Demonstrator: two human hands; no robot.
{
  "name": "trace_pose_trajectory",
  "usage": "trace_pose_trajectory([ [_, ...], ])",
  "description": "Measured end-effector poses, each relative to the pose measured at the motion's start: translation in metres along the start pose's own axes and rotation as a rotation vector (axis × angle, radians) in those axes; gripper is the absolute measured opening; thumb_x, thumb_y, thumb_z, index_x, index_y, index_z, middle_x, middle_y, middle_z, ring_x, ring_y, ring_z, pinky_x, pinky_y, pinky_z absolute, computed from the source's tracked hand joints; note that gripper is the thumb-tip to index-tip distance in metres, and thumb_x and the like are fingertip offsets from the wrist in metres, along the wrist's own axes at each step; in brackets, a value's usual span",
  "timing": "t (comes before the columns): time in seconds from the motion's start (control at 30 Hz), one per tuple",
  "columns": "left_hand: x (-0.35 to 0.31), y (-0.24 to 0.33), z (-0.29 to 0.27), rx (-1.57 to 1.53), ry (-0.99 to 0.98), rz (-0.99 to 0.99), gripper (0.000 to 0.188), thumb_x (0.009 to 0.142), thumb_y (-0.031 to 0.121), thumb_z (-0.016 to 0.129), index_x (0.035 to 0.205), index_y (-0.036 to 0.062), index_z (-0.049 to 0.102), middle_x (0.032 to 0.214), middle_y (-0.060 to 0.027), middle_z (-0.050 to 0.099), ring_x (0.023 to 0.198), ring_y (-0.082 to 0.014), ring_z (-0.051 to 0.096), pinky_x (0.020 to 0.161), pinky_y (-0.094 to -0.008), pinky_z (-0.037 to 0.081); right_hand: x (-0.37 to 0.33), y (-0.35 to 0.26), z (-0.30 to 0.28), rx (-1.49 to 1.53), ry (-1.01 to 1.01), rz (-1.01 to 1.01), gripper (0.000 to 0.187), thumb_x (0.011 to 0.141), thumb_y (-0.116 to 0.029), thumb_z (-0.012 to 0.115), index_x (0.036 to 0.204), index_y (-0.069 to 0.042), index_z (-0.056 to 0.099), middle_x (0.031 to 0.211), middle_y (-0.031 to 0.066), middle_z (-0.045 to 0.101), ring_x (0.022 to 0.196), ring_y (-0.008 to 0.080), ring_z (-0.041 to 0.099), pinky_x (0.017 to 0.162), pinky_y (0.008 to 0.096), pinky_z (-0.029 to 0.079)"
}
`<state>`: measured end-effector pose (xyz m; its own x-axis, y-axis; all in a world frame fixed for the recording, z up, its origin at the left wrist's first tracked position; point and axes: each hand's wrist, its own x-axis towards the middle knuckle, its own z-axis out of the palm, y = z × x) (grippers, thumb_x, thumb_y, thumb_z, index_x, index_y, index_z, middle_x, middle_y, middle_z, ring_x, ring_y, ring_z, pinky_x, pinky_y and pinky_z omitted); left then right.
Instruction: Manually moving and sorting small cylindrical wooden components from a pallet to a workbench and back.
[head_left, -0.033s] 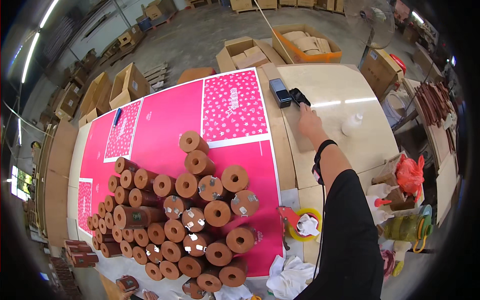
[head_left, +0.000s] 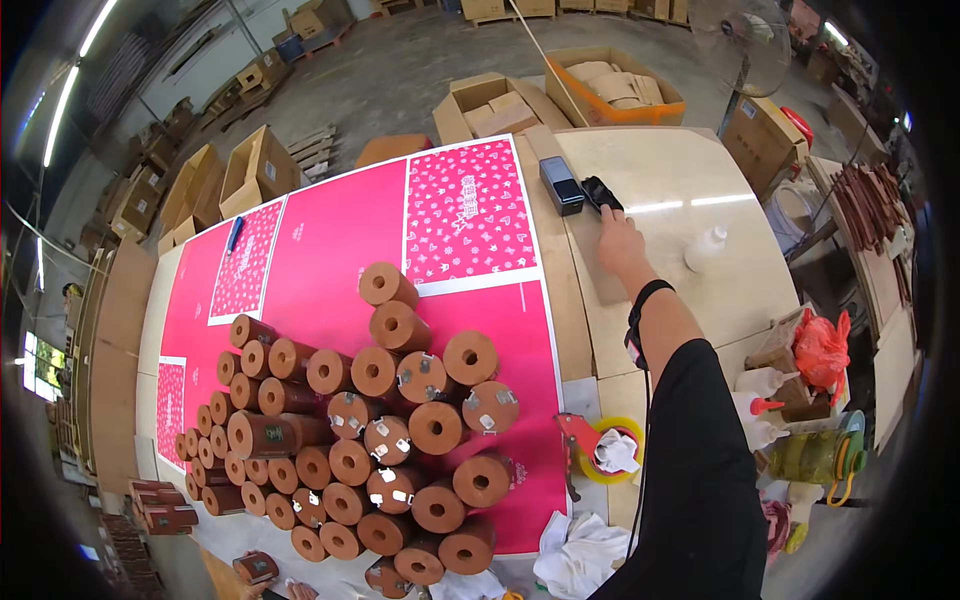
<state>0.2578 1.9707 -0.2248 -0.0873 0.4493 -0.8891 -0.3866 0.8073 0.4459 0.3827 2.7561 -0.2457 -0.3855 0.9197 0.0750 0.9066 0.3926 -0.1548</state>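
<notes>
My right hand (head_left: 620, 240) is stretched far out over the pale tabletop (head_left: 680, 170), palm down, with a black band on the wrist. Its fingertips touch the near end of a small black device (head_left: 603, 193) that lies flat on the table. It does not appear to be lifted or gripped. A larger black rectangular box (head_left: 560, 185) lies just left of the device. My left hand is out of view.
Several brown cardboard tubes (head_left: 375, 420) are heaped on pink printed sheets (head_left: 340, 240) to the left. A white bottle (head_left: 705, 248) stands right of my hand. A red tape dispenser (head_left: 590, 445), white rags and a red bag (head_left: 820, 345) lie nearer. Open cartons and a fan (head_left: 745, 45) stand beyond the table.
</notes>
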Motion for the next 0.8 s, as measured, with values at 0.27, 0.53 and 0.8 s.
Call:
trace_pose_trajectory([
  [0.27,-0.004,0.04,0.011,0.098,-0.042,0.021,0.044,0.102,0.03,0.05,0.136,0.0022,0.047,0.118,-0.0103,0.064,0.111,-0.0233,0.06,0.087,-0.0373,0.051,-0.03,0.017,0.005,-0.116,0.185,0.004,0.011,0.085,-0.015,0.058,0.094,-0.009,0.062,0.099,0.0077,0.063,0.099,0.0274,0.062,0.079,0.0438,0.053],
  [0.53,-0.058,0.055,0.033,0.128,-0.027,0.134,0.049,0.103,0.032,0.049,0.14,0.0016,0.044,0.121,-0.0111,0.063,0.115,-0.0233,0.059,0.09,-0.0373,0.052,-0.139,-0.018,-0.073,-0.162,0.247,-0.35,0.007,0.084,-0.014,0.057,0.088,-0.011,0.061,0.092,0.0076,0.061,0.087,0.0253,0.063,0.07,0.042,0.053],
  [0.8,-0.226,-0.067,0.102,-0.204,0.435,0.362,0.053,0.104,0.035,0.048,0.144,0.001,0.04,0.125,-0.0119,0.062,0.119,-0.0234,0.059,0.092,-0.0372,0.053,-0.399,-0.119,-0.247,0.182,0.307,-1.126,0.013,0.074,-0.014,0.064,0.074,-0.011,0.052,0.079,0.0073,0.053,0.075,0.0271,0.056,0.061,0.0411,0.044],
])
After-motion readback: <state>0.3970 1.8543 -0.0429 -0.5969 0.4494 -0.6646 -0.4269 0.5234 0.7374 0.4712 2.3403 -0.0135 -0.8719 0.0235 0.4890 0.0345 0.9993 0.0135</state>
